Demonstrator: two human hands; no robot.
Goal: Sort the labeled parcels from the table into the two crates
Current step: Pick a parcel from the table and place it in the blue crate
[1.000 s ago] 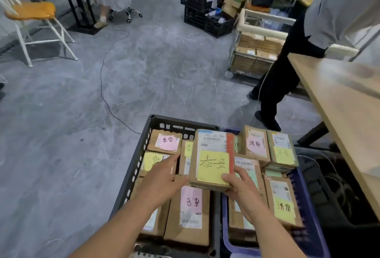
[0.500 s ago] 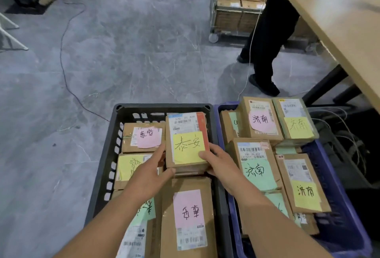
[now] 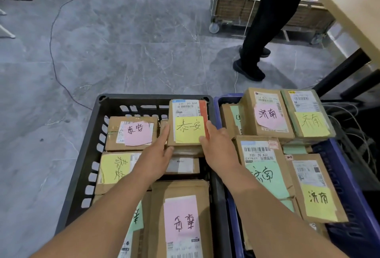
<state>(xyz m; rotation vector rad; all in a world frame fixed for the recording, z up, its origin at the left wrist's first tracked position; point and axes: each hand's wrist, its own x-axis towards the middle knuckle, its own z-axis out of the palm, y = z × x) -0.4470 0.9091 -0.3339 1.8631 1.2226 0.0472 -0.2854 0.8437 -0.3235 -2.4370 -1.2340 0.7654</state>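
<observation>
A brown parcel with a yellow note (image 3: 188,123) lies on top of other parcels at the back right of the black crate (image 3: 144,99). My left hand (image 3: 157,155) holds its near left corner, fingers along its left side. On the other side my right hand (image 3: 218,147) holds the near right corner, thumb on the yellow note. The black crate holds several parcels with pink, yellow and green notes. To its right, the blue crate (image 3: 347,177) is piled with several parcels bearing a different handwritten label.
A person in black trousers (image 3: 267,21) stands on the grey floor just beyond the blue crate. Behind them is a wheeled cart of boxes (image 3: 232,4). A wooden table (image 3: 353,0) fills the upper right. A thin cable (image 3: 53,52) crosses the floor at left.
Both hands have carried the yellow-noted parcel forward and down, from above the crates onto the stack at the black crate's back right. My view has tilted down toward the crates.
</observation>
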